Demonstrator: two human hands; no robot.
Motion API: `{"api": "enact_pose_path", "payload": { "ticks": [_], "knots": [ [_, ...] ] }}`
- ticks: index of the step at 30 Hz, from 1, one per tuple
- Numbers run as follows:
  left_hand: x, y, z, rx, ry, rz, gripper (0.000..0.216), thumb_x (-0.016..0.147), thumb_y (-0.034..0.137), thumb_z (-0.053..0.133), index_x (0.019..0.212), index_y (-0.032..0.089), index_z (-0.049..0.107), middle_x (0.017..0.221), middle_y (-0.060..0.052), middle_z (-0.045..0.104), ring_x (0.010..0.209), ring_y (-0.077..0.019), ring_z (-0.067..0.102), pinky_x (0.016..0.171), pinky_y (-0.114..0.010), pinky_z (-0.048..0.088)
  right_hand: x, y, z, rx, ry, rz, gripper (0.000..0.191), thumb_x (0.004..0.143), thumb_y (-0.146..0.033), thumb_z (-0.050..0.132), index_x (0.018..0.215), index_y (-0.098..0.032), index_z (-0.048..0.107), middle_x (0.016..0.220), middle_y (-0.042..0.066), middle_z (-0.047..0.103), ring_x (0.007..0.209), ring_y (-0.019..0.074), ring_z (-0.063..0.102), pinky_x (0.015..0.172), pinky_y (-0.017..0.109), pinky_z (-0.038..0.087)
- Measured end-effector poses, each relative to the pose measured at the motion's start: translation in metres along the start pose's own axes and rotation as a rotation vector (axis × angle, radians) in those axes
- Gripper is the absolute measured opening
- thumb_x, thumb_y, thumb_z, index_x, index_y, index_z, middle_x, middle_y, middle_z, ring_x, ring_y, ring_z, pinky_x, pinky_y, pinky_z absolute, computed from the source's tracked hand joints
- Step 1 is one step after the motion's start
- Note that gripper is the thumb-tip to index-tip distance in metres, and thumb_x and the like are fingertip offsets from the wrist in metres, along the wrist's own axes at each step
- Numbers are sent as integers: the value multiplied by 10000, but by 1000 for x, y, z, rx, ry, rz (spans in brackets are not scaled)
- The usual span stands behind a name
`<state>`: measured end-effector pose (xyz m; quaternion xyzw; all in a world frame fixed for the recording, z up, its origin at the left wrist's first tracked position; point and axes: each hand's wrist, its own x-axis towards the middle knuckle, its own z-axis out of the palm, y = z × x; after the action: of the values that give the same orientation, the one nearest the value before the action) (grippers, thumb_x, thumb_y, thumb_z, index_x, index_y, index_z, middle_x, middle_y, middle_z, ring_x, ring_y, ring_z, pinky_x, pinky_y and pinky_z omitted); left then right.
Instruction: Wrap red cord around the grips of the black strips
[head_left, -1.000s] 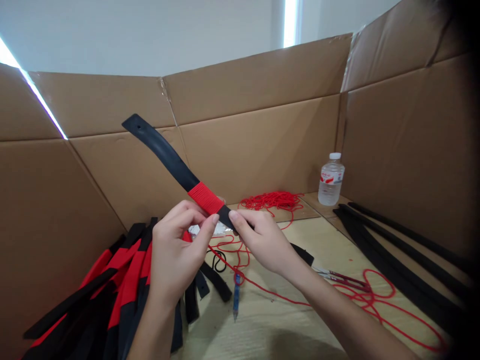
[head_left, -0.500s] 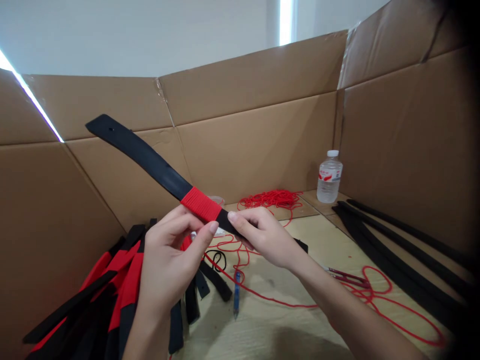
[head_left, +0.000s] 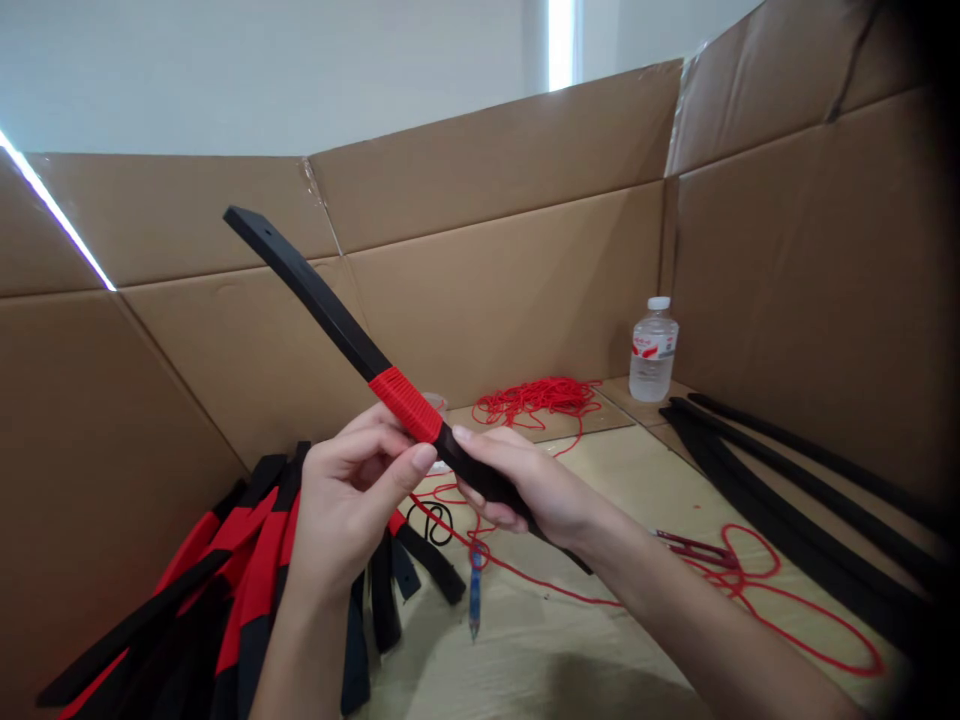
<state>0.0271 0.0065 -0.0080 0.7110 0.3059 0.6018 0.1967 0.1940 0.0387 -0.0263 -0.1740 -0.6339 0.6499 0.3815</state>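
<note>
A long black strip [head_left: 311,295], with a small hole near its far end, slants up to the left in front of me. Red cord is wound tightly around its middle as a red wrap [head_left: 405,402]. My right hand [head_left: 536,485] is closed around the strip's lower part, just below the wrap. At the wrap's lower end, my left hand [head_left: 352,490] pinches with thumb and fingers, some fingertips hidden behind the strip. The loose red cord [head_left: 525,580] leaves from beneath the left thumb and trails right across the table, passing under my right forearm.
Several black strips with red wraps [head_left: 259,560] are piled at left. A blue pen [head_left: 475,595] and a black cord loop [head_left: 431,522] lie mid-table. Behind are a red cord heap [head_left: 540,400] and a water bottle [head_left: 654,355]. Dark-red scissors [head_left: 697,548] and long black strips [head_left: 757,490] lie right. Cardboard walls [head_left: 495,270] surround the table.
The black strip has turned about its length, showing more of its narrow edge, and slants more steeply. My right hand now wraps further around it; my left stays at the wrap.
</note>
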Motion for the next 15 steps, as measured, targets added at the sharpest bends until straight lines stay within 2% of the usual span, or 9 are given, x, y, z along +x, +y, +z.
{"api": "enact_pose_path", "payload": {
  "ticks": [4, 9, 12, 15],
  "knots": [
    [4, -13, -5, -91, -52, -52, 213, 795, 286, 742, 609, 204, 680, 781, -39, 683, 785, -169, 660, 807, -315, 564, -2, -1, 6, -23, 20, -6, 478, 954, -494, 428, 587, -187, 440, 391, -87, 370, 301, 41, 235, 297, 180, 163],
    [9, -26, -9, -99, -125, -42, 218, 811, 375, 717, 667, 212, 727, 984, -107, 733, 1075, -281, 653, 911, -423, 555, -3, -4, 8, -149, 2, -39, 506, 980, -466, 444, 560, -192, 380, 400, -91, 340, 353, 47, 270, 382, 207, 208],
    [5, -26, -13, -64, -134, 8, 113, 834, 332, 700, 837, 256, 784, 959, -73, 748, 982, -242, 686, 908, -396, 559, -4, -4, 9, -219, -13, -50, 538, 978, -513, 430, 546, -200, 359, 412, -92, 306, 380, 58, 268, 410, 233, 198],
    [-5, -18, -18, 17, -105, 13, 130, 826, 234, 706, 915, 285, 786, 968, -29, 749, 844, -189, 696, 800, -321, 585, -10, -7, 11, -310, -22, -105, 554, 947, -554, 470, 534, -199, 373, 447, -83, 315, 427, 66, 289, 437, 241, 209]
  ]
}}
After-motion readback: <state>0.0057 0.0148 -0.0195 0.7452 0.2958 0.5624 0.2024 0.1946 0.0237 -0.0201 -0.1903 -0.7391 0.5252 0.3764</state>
